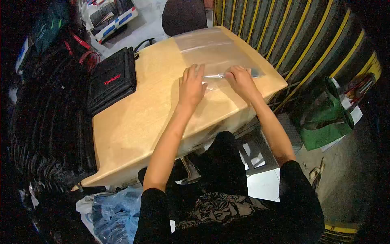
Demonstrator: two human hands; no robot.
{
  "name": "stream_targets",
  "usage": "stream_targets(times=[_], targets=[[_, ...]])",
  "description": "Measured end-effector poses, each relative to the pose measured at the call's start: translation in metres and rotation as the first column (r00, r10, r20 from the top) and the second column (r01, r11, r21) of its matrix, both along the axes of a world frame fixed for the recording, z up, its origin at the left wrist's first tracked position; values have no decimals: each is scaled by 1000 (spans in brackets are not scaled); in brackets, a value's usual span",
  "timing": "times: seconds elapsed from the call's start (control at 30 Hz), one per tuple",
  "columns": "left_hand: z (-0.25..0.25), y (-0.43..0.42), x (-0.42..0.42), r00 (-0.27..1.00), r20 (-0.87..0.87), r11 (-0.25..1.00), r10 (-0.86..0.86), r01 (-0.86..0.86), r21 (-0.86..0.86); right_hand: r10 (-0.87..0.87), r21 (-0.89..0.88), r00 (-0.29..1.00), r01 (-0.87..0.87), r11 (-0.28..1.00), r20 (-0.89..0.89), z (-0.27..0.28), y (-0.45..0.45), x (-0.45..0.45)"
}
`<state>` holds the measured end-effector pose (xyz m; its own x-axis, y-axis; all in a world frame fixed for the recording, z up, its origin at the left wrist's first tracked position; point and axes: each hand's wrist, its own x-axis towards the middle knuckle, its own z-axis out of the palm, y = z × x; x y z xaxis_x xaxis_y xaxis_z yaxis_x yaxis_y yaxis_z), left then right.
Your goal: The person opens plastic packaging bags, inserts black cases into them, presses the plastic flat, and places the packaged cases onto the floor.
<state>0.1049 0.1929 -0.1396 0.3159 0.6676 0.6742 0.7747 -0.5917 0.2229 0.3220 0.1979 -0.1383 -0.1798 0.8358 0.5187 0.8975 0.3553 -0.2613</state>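
- A clear, thin, flat plastic sheet lies on the pale wood-topped counter, towards its far right part; I'd take it as the landmark here. It is spread out flat, which probably lets the edge be worked without the film bunching.
- At the sheet's near edge, the left hand rests palm down, fingers loosely extended and a little apart, gripping nothing that I can make out; it seems placed there to steady the film.
- Right of it, also at the sheet's near edge, the right hand has its fingers curled in, apparently pinching a shiny fold of the film, perhaps because so slippery a material needs a fingertip hold.
- Just beside that hand, on the sheet's near right corner, shows a small dark bluish patch, too small to identify.
- Well left of the sheet lies a flat black fabric case with red lettering, likely set aside to leave working room.
- Farther left of the sheet stands a tall pile of black fabric cases, packed close together, presumably to save space.
- Beyond the sheet is a dark rounded chair back.
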Motion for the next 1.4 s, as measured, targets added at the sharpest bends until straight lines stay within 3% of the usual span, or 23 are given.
stream_targets(times=[0.07,0.17,0.2,0.3,0.43,0.57,0.7,0.83,0.97,1.0,1.13,1.23,1.27,1.37,1.4], targets=[[8,14,-1,997,-71,999,-1,-1,-33,42,54,997,-45,997,63,10,3,1],[3,25,-1,992,-31,991,-119,121,63,88,23,996,-88,996,25,11,17,7],[2,28,0,991,-32,984,-133,136,118,25,-8,997,-24,1000,80,14,19,7],[-4,29,-2,990,11,990,-141,141,11,134,-123,989,-140,983,-59,15,24,8],[-6,31,-4,989,53,990,-136,138,-29,276,-209,959,-284,936,-67,12,26,14],[-15,33,-3,974,209,993,-87,101,-56,255,-305,951,-298,904,-174,17,17,11],[-11,29,-4,978,152,980,-144,163,-115,190,-248,966,-230,941,-174,3,24,12],[-19,33,-4,970,120,978,-210,210,14,202,-278,963,-247,928,-181,1,32,15],[-20,35,-9,942,245,944,-231,278,-180,241,-334,933,-324,885,-266,-2,46,22],[-18,35,-13,946,182,928,-270,306,-214,255,-337,920,-351,873,-298,-5,50,24],[-16,30,-9,910,355,870,-216,344,-353,125,-350,790,-400,847,-600,-9,55,32],[-17,29,-8,912,302,894,-278,360,-266,6,-462,893,-239,854,-450,4,53,29],[-16,27,-6,911,284,899,-298,368,-237,30,-442,850,-304,844,-526,10,49,26],[-14,20,-5,940,231,915,-250,308,-260,-133,-469,710,-301,831,-692,2,60,27],[-19,23,-4,945,202,940,-256,293,-177,-147,-479,737,-261,838,-660,-1,68,28]])
